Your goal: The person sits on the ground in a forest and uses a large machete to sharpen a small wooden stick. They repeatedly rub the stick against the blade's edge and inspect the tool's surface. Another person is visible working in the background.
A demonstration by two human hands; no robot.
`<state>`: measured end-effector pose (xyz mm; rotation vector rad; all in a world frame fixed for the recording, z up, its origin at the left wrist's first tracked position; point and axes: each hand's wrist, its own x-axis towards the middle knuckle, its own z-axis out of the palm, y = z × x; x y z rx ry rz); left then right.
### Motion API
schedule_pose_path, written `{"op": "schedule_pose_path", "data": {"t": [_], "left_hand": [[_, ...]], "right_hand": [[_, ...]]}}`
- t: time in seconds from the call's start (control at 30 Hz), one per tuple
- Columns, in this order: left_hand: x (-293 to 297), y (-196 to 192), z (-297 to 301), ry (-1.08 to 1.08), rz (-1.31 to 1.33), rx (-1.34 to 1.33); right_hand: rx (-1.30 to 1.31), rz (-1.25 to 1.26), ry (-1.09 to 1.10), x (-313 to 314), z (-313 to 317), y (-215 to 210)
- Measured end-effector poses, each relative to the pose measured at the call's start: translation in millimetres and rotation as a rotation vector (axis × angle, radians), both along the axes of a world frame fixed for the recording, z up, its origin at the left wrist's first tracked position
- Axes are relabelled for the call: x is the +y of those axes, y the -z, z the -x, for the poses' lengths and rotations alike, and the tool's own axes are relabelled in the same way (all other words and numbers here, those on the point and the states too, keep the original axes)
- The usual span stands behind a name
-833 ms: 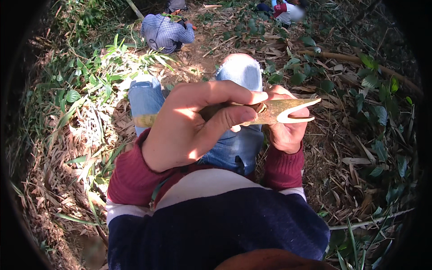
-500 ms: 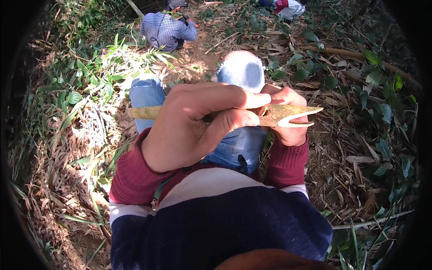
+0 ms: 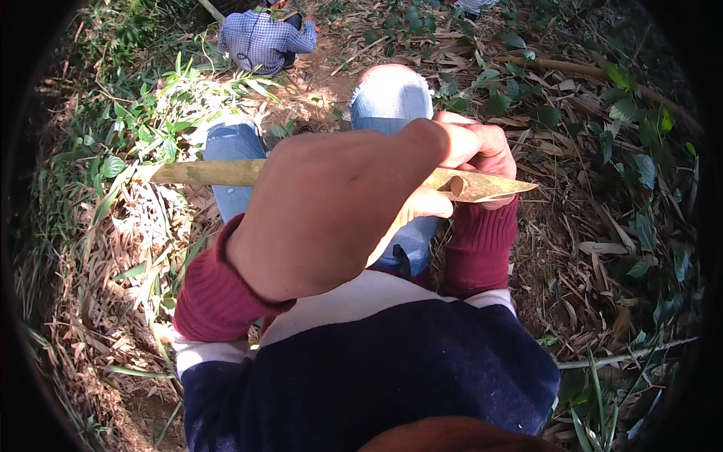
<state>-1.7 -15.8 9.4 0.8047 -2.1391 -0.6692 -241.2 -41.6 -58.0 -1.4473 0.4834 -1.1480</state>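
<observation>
A yellow-green bamboo stick (image 3: 203, 172) lies crosswise above my knees. Its right end is cut to a slanting point, with a hollow opening on the side facing me. My left hand (image 3: 331, 203) is closed round the stick's middle, its back hiding most of the fingers. At the cut end, my right hand (image 3: 486, 151) is closed with bent fingers behind and above the bamboo. Part of the right hand is hidden behind the stick and my left hand. I cannot see a tool in either hand.
Beyond my jeans knees (image 3: 392, 94) a person in a checked shirt (image 3: 260, 41) crouches on the ground. Dry bamboo leaves (image 3: 98, 294) and green plants cover the slope. A thick brown pole (image 3: 580, 69) lies at the far right, and a thin stick (image 3: 625, 356) at the near right.
The bamboo has turned in my hands, so its forked tip now shows as a single point. More of its left end sticks out. My left hand has rolled over, hiding its fingers.
</observation>
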Motion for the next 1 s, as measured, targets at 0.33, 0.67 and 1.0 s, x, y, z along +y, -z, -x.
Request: {"op": "schedule_pose_path", "data": {"t": [0.33,0.67,1.0], "left_hand": [[-1,3,4,0.057,0.077,-0.035],[-5,4,5,0.05,-0.016,0.12],[-4,5,8,0.004,-0.134,0.222]], "right_hand": [[-0.023,-0.123,-0.162,-1,9,-4],[-0.013,-0.157,-0.168,-5,8,10],[-0.039,0.016,0.133,4,10,15]]}}
